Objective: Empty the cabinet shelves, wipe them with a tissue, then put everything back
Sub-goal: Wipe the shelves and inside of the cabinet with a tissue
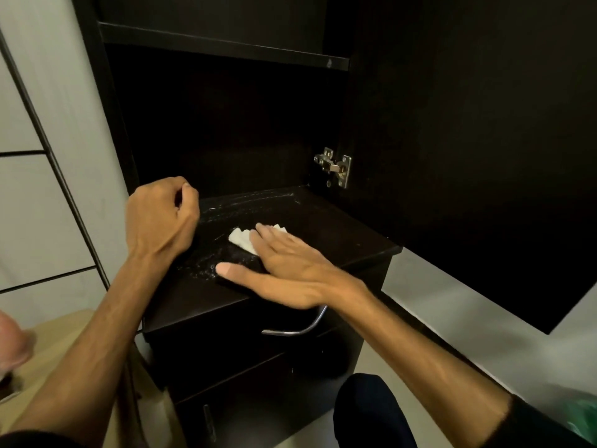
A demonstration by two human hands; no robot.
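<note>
**Tissue under a flat palm on the dusty bottom shelf**

Nearest the camera, two bare forearms reach up from dark sleeves, over a curved metal drawer handle (295, 329) on the dark cabinet's lower front. The right hand (292, 270) lies flat with fingers straight, pressing a white folded tissue (245, 239) onto the bottom shelf (329, 227). The left hand (161, 215) hovers just beside it, fingers curled in, holding nothing visible.

The tissue looks light, soft and easily torn; pressing it under flat fingers likely suits it better than pinching an edge.

The shelf carries pale dust streaks and nothing else. Further in, a metal hinge (334, 166) sits on the right wall. The upper shelf (223, 46) shows only its front edge; its contents cannot be told.
</note>
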